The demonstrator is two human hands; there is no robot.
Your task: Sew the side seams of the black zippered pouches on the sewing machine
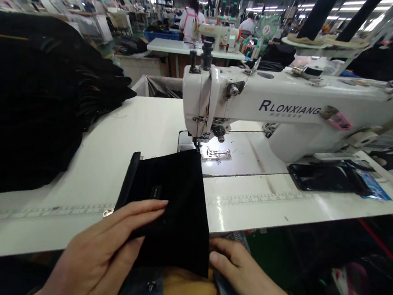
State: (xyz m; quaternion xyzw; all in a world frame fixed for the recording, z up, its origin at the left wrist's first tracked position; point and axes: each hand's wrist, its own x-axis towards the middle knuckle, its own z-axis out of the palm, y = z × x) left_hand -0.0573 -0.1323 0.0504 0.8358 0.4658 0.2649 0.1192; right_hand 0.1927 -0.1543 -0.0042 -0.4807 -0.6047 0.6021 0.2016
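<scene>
A black fabric panel (181, 196) with a small woven label (156, 192) lies on the table, its far corner at the needle and presser foot (197, 144). Along its left edge runs a black zipper strip (129, 178) ending in a metal zipper pull (108, 212). My left hand (105, 245) rests on the panel's left part, fingers stretched out flat. At the near right edge, my right hand (237, 266) has its fingers bent and closed on the fabric border; the fingertips are partly hidden. The panel's near end hangs over the table edge.
The white sewing machine (290, 96) spans the right side. A big pile of black pieces (38, 101) covers the left of the table (144, 120). A phone (327, 178) lies under the machine's right end. Behind, a person in a pink apron (191, 23) stands near another machine.
</scene>
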